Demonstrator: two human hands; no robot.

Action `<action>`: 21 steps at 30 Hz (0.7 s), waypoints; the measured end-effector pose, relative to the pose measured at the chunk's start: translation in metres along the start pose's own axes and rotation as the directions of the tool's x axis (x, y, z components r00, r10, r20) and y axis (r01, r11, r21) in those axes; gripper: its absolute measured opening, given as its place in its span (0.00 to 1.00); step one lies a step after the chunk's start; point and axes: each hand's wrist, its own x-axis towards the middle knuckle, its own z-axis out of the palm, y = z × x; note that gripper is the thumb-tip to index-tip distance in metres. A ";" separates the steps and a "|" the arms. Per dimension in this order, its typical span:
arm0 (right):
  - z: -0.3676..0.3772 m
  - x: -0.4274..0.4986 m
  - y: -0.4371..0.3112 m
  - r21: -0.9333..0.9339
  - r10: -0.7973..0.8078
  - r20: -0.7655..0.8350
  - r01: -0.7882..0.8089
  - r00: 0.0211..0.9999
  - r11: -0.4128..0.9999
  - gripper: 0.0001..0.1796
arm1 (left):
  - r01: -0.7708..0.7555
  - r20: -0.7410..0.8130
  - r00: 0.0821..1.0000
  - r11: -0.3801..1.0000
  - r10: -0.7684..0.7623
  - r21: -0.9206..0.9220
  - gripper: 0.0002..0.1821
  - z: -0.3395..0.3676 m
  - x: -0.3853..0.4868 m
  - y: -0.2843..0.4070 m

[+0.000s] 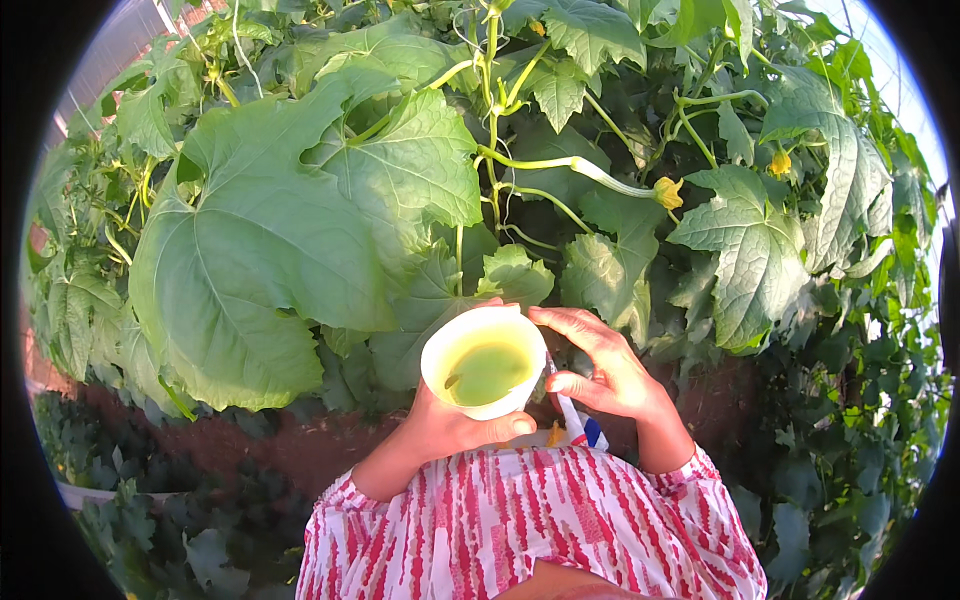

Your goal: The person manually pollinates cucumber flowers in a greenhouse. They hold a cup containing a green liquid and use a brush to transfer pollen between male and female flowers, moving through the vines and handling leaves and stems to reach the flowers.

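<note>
My left hand (469,427) holds a white cup (433,360) from below and the side, its thumb along the near wall. Yellow-green liquid (491,373) lies in the cup, with a small dark thing at its left edge. At the cup's right side is my right hand (604,367), fingers spread; whether a fingertip touches the rim I cannot tell. Just beyond the cup, a young ribbed fruit (611,178) with a yellow flower (667,193) at its tip grows sideways from a vine stem (493,135).
Large green leaves (255,217) crowd the left, and more leaves (750,247) hang at the right. A thin white string (241,49) runs down at the upper left. Brown soil (300,450) shows below the plants. Between my hands and body is a partly hidden white, blue and red object (589,427).
</note>
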 end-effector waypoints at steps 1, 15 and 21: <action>-0.003 0.005 -0.007 0.068 -0.054 0.001 0.054 0.999 0.996 0.42 | -0.070 0.013 0.997 0.997 0.070 0.027 0.50 0.001 0.006 0.000; 0.023 0.003 -0.026 0.570 0.254 -0.230 -0.082 0.939 0.818 0.38 | 0.239 0.261 0.950 0.934 -0.169 -0.264 0.40 -0.087 0.110 0.000; 0.037 -0.007 -0.029 0.565 0.266 -0.138 -0.144 0.954 0.813 0.46 | 0.091 -0.218 0.971 0.995 -0.095 -0.027 0.34 -0.141 0.212 0.026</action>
